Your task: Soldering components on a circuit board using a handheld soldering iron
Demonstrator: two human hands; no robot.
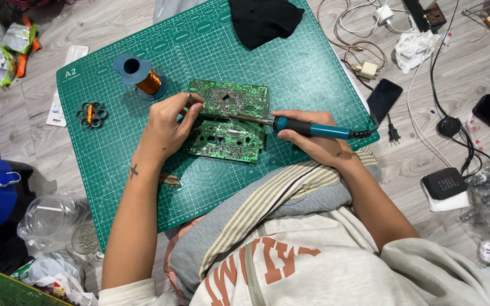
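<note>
A green circuit board [231,122] lies solder side up on a green cutting mat [290,68]. My right hand [313,139] grips a soldering iron [313,129] with a teal and black handle, its metal tip reaching left across the board's middle. My left hand [168,127] rests on the board's left edge and pinches a small dark piece, hard to make out, close to the iron's tip.
A blue spool of copper wire [143,76] and a small flower-shaped coil [91,114] sit on the mat's left. A black cloth [262,20] lies at its top. Two phones [384,99], cables, a black speaker [444,182] and chargers cover the floor to the right.
</note>
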